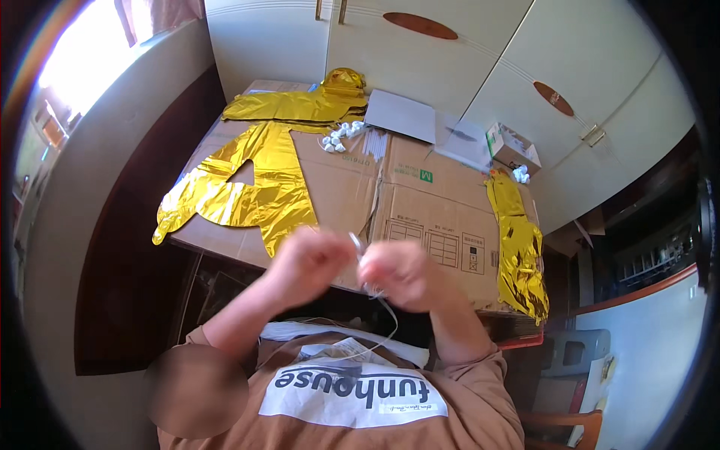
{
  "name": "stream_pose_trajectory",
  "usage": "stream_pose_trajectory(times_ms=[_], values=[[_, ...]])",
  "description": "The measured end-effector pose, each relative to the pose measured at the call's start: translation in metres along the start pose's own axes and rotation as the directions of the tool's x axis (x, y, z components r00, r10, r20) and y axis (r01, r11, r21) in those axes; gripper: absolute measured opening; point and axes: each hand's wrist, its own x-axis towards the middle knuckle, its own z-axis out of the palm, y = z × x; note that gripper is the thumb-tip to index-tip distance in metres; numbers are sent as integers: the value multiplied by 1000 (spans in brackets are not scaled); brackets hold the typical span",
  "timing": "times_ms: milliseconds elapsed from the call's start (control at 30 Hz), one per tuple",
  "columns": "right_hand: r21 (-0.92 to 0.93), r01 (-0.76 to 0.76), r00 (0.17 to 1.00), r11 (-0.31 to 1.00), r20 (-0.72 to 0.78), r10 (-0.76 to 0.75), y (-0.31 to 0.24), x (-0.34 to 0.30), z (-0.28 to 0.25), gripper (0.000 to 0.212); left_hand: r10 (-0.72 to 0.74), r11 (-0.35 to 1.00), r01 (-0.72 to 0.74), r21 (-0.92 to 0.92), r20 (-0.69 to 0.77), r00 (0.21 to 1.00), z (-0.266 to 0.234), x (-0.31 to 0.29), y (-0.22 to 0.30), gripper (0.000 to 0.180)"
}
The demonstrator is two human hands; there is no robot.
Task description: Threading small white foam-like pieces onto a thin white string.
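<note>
Close together in front of my chest, just over the near edge of the cardboard, are both my hands, blurred by motion. My left hand (pixel 311 259) is closed, fingertips pinched by a short white end of string. Wrapped round the same thin white string (pixel 393 319) is my right hand (pixel 401 274); a loose length curves down from it toward my lap. Beyond my left hand, a flat gold foil balloon (pixel 277 169) shaped like a letter A lies on the cardboard (pixel 337 180). Farther back rests another gold foil balloon (pixel 296 107), uninflated.
Small white ribbon bundles (pixel 341 136) and white sticks (pixel 375 144) lie by a white sheet (pixel 401 116). An open box (pixel 514 146) stands at the back right. More gold foil (pixel 519 255) hangs over the right edge. Cream cabinets (pixel 420 60) rise behind.
</note>
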Motion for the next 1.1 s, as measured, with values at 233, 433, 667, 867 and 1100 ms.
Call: stream_pose_trajectory(times_ms=[233,433,667,867,1100], values=[[-22,39,997,999,74,-38,1,-6,3,23,-168,922,99,-375,-156,973,-17,4,21,17],[-60,-55,991,997,-127,47,16,-8,2,21,-50,961,67,-267,70,996,-11,-3,41,13],[55,-220,949,974,-218,226,9,-3,-5,18,15,950,11,-311,80,997,14,-9,22,15],[158,-73,977,985,-189,103,7,-7,4,18,-220,963,205,-174,-71,973,16,-5,11,10],[88,-117,988,989,-87,125,11,-17,21,17,-324,778,211,-592,-90,942,6,-1,12,19]])
